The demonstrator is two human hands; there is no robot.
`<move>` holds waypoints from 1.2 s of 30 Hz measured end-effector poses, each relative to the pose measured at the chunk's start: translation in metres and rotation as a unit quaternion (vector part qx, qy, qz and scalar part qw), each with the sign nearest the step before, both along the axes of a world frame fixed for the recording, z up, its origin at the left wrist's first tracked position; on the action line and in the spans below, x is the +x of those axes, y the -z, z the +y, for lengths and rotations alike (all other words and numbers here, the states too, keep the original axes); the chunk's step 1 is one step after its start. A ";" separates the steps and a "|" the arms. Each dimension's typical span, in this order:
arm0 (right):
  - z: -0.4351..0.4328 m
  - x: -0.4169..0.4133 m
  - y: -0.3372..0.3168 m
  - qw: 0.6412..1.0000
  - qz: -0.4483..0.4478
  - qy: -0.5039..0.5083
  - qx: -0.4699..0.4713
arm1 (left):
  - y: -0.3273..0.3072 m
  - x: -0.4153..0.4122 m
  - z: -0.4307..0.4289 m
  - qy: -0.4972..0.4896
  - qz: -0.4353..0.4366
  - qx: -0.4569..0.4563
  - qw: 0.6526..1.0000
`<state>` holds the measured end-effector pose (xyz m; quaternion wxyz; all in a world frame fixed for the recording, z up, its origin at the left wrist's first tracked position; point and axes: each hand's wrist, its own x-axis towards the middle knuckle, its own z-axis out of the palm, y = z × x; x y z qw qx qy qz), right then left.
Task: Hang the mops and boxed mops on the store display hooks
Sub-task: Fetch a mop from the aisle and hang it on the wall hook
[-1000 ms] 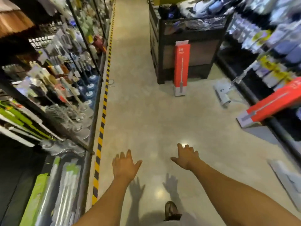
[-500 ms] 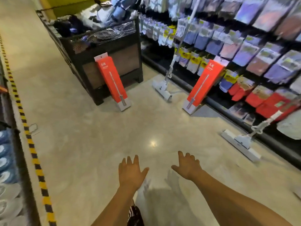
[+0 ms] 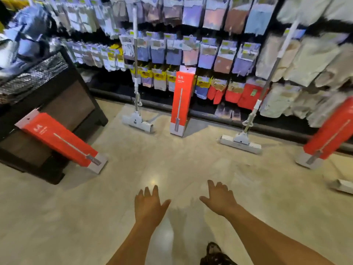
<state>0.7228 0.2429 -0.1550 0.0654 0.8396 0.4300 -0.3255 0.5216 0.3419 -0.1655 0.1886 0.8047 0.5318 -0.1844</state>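
Three red boxed mops stand on the floor: one (image 3: 61,139) leans against a dark bin at the left, one (image 3: 181,103) stands upright against the shelf in the middle, one (image 3: 330,134) leans at the far right. Two loose white sponge mops lean on the shelf, one (image 3: 136,119) left of the middle box and one (image 3: 241,140) to its right. My left hand (image 3: 150,206) and my right hand (image 3: 220,199) reach forward over the floor, fingers spread, holding nothing, well short of the mops.
The wall shelf (image 3: 210,54) is hung with packaged cloths and gloves. A dark display bin (image 3: 57,104) stands at the left. A white item (image 3: 342,186) lies on the floor at the right edge. My shoe (image 3: 214,254) shows at the bottom.
The view has swung to the right, from the aisle and the left shelves to the cloth wall with the mops. Both hands stay open and outstretched.
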 end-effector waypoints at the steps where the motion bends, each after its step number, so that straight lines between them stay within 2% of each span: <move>1: -0.004 0.013 0.000 1.000 -0.003 0.022 -0.004 | 0.001 0.015 0.005 0.025 0.000 0.001 1.000; 8: 0.001 0.131 0.000 0.989 -0.023 0.147 0.000 | -0.001 0.151 0.048 0.133 -0.030 0.014 0.991; 15: 0.029 0.267 -0.008 0.979 -0.037 0.196 0.030 | -0.009 0.314 0.101 0.162 -0.039 0.029 0.986; 19: 0.038 0.346 -0.015 0.972 -0.040 0.230 0.035 | -0.019 0.402 0.111 0.156 -0.079 0.022 0.984; 23: 0.054 0.399 -0.020 0.958 -0.023 0.279 0.063 | -0.022 0.457 0.120 0.175 -0.086 0.011 0.981; 26: 0.068 0.427 -0.019 0.960 -0.026 0.272 0.057 | -0.024 0.489 0.138 0.175 -0.076 -0.002 0.982; 36: 0.148 0.552 -0.016 0.944 -0.050 0.320 0.066 | -0.014 0.630 0.256 0.217 -0.120 -0.018 0.969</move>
